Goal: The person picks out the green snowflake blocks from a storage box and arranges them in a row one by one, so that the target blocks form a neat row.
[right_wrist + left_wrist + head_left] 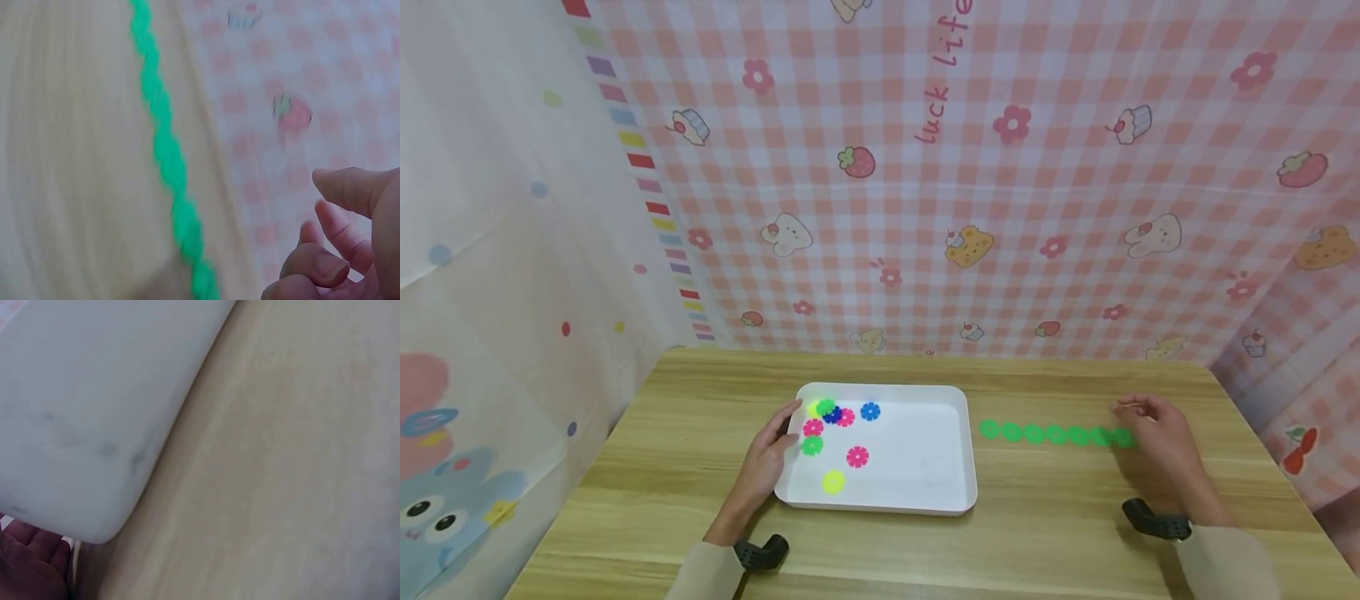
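Observation:
A shallow white tray (917, 450) sits on the table with several toothed plastic discs in it: pink discs (857, 457), yellow discs (833, 482), green discs (812, 446) and blue ones (870, 412). At the tray's left rim rests my left hand (762, 458), thumb and forefinger spread along it; the left wrist view shows its fingers (37, 544) beside the tray's outer wall. To the right, several green discs (1056, 434) form a straight row. Over the row's right end hovers my right hand (1161, 433), fingers loosely bent, thumb and forefinger apart with nothing between them.
The wood-grain table (880, 550) ends at a pink checked cloth (895, 208) hanging behind it. A pale dotted cloth (550, 275) hangs at the left. Black wrist bands (762, 553) sit on both forearms.

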